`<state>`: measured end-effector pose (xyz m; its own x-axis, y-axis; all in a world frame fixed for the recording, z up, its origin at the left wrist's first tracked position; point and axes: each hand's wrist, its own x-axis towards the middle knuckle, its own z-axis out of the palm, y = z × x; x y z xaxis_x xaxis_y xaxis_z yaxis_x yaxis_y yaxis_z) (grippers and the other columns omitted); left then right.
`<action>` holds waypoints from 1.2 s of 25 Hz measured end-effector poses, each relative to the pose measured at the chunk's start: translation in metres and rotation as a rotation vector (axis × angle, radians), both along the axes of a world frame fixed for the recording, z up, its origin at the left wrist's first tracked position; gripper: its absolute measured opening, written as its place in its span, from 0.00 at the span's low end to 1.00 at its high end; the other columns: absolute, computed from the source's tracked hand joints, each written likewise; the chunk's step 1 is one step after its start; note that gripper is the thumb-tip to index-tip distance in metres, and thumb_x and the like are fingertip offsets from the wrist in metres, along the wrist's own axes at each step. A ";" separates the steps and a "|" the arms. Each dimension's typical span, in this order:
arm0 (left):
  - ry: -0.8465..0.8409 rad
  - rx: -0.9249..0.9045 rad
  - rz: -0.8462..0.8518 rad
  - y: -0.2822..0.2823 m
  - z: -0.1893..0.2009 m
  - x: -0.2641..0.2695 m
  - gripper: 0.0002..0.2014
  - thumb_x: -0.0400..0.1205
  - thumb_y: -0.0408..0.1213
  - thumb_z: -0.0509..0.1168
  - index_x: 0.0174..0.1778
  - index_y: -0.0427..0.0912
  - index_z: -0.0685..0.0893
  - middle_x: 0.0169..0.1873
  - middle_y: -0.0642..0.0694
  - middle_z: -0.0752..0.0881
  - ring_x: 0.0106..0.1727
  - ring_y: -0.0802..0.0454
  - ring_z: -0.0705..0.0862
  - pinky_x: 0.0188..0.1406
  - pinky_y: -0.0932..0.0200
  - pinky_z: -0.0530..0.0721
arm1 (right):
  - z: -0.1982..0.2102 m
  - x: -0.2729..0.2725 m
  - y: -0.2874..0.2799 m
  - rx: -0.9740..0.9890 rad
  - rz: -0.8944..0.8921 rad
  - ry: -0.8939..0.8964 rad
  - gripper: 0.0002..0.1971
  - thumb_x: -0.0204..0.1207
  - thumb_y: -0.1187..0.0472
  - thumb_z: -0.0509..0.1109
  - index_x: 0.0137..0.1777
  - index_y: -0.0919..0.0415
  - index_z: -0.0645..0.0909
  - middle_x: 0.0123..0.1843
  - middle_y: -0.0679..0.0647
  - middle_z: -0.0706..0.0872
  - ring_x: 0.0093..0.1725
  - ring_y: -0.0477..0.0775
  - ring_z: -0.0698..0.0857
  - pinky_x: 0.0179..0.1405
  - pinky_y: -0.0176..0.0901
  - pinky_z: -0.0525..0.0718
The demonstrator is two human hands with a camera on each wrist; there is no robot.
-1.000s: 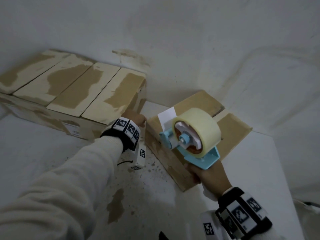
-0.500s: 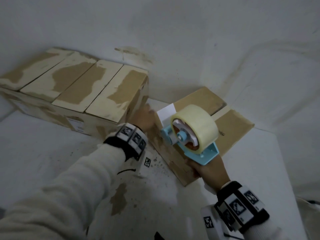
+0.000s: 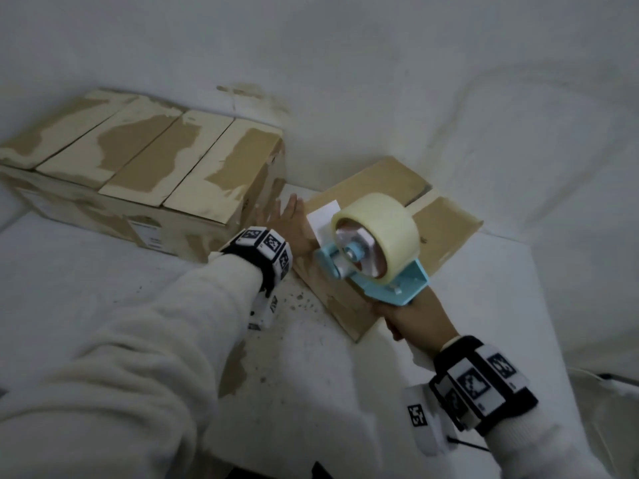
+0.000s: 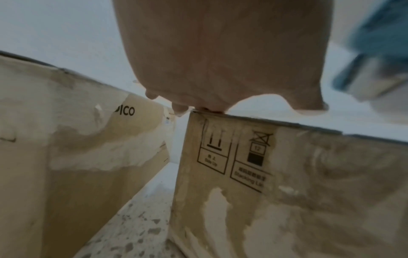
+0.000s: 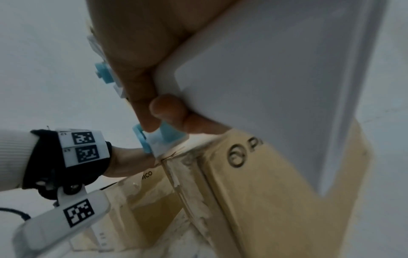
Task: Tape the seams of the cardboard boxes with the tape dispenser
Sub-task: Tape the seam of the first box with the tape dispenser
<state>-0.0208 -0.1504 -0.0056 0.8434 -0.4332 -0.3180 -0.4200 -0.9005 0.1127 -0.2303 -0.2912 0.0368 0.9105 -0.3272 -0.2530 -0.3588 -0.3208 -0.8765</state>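
Head view shows a white table (image 3: 103, 288) with a row of worn cardboard boxes (image 3: 138, 160) at the back left and a smaller cardboard box (image 3: 446, 229) lying just right of it, a narrow gap between them. Above the smaller box is the blue tape dispenser (image 3: 377, 267), carrying a fat roll of pale tape (image 3: 380, 229). The right hand (image 3: 411, 316) has its fingers wrapped round the dispenser's handle at the box's near edge. The left hand (image 3: 287, 223) lies flat, fingers straight and spread, pressing on the box's top left edge beside the gap.
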 end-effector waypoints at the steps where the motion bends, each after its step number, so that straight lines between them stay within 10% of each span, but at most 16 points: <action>1: 0.012 0.000 0.005 -0.001 0.002 0.000 0.51 0.73 0.73 0.46 0.83 0.44 0.39 0.83 0.50 0.39 0.84 0.43 0.40 0.80 0.33 0.40 | 0.000 -0.012 -0.005 -0.017 -0.031 0.028 0.16 0.66 0.72 0.74 0.24 0.57 0.74 0.13 0.45 0.77 0.14 0.45 0.72 0.19 0.40 0.73; 11: -0.059 0.097 0.021 -0.009 0.024 -0.014 0.63 0.64 0.80 0.54 0.82 0.41 0.36 0.83 0.44 0.35 0.84 0.43 0.35 0.76 0.28 0.35 | -0.031 -0.083 -0.034 0.051 -0.152 0.016 0.14 0.65 0.75 0.74 0.25 0.62 0.74 0.14 0.50 0.74 0.15 0.50 0.71 0.20 0.41 0.71; 18: -0.039 -0.059 -0.311 -0.043 -0.003 -0.106 0.34 0.86 0.44 0.52 0.83 0.40 0.41 0.83 0.42 0.39 0.84 0.45 0.38 0.82 0.46 0.42 | -0.035 -0.084 -0.036 0.018 -0.070 0.005 0.16 0.66 0.72 0.74 0.24 0.60 0.72 0.13 0.48 0.75 0.14 0.45 0.72 0.18 0.38 0.73; 30: -0.065 -0.020 -0.268 -0.047 0.000 -0.113 0.45 0.79 0.64 0.50 0.83 0.37 0.43 0.84 0.42 0.43 0.85 0.48 0.42 0.83 0.44 0.44 | -0.038 -0.137 -0.064 0.017 -0.049 0.041 0.09 0.66 0.71 0.75 0.31 0.64 0.77 0.12 0.47 0.75 0.14 0.43 0.71 0.16 0.33 0.71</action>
